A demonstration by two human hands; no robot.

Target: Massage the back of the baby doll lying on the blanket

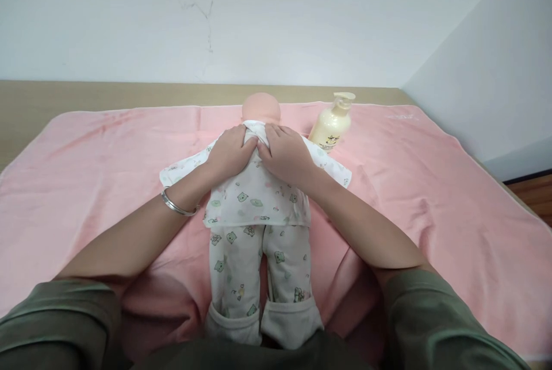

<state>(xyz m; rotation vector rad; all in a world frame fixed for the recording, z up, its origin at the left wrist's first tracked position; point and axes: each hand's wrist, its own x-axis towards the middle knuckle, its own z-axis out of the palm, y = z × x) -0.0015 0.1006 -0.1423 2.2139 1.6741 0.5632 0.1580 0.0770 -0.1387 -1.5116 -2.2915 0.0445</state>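
A bald baby doll (pixel 261 107) lies with its head toward the wall and its legs toward me. It wears a white baby shirt (pixel 259 200) and matching pants (pixel 284 258), both printed with small green animals. My left hand (pixel 233 150) is closed on the left side of the shirt's neckline. On the other side, my right hand (pixel 287 153) grips the same neckline, and my thumbs almost meet. The shirt's cloth bunches up between them against the lower part of the head. Both sleeves spread outward under my forearms.
A pink mat (pixel 129 146) with some wrinkles lies under the doll on a wooden surface (pixel 26 103). Beyond the doll's right shoulder, a cream pump bottle (pixel 332 126) leans at a tilt. A white wall (pixel 259 19) rises behind, with another at the right.
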